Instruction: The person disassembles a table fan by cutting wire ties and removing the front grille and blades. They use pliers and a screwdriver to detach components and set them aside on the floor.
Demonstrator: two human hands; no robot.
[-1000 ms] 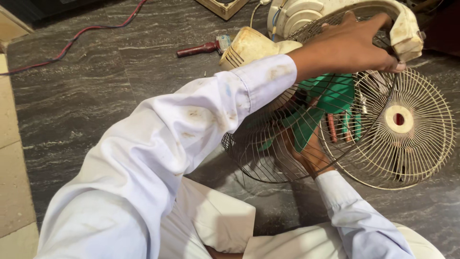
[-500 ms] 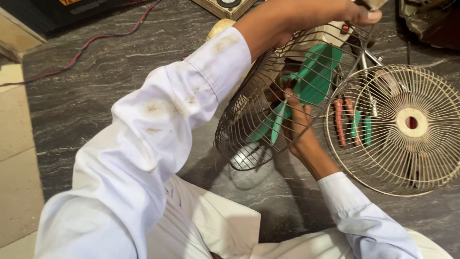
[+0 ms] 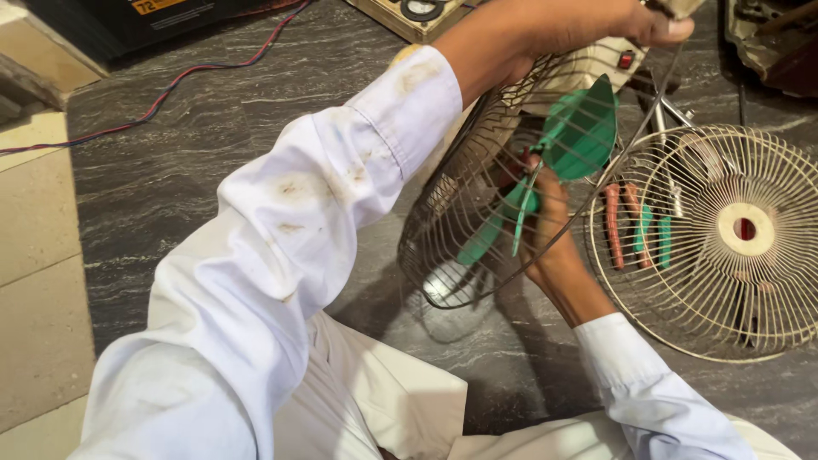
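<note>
1. Your left hand point(image 3: 588, 21), at twelve o'clock in the view, is closed around the top of the cream plastic fan body point(image 3: 588, 64); what the fingers pinch at the very edge is cut off by the frame.
2. Your right hand point(image 3: 545, 217) reaches up inside the rear wire guard, a rounded cage of thin grey metal point(image 3: 443, 221). It is curled against the green plastic fan blades point(image 3: 579, 136) near their hub, though I cannot tell how tightly it grips, since the wires and blades hide the fingers.
3. The front guard, a round cream wire grille with a pale centre disc point(image 3: 724, 243), is already off and lies flat on the dark marbled stone floor point(image 3: 170, 170) at three o'clock of the blades.
4. Under that grille lie hand tools: orange-handled pliers point(image 3: 618, 226) and a green-handled tool point(image 3: 652, 238).
5. By my reading, the opening-up is done; blades and rear guard are on the motor, so work at the hub is left.
6. A red and black cable point(image 3: 162, 94) runs across the floor at ten o'clock.
</note>
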